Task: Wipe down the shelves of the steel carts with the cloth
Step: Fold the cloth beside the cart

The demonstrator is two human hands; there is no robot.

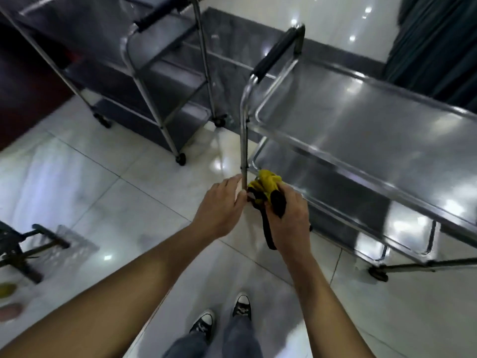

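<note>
Your right hand [286,215] grips the bunched yellow-and-black cloth [267,186] at the near left corner of the steel cart's [361,130] lower shelf [322,182]. Your left hand [222,206] curls round the cart's upright post [244,151], just beside the cloth.

Glossy white tile floor [108,177] with light glare, dark grey strip [232,29] behind, teal curtain [438,42] right, dark stool [18,249] left
</note>
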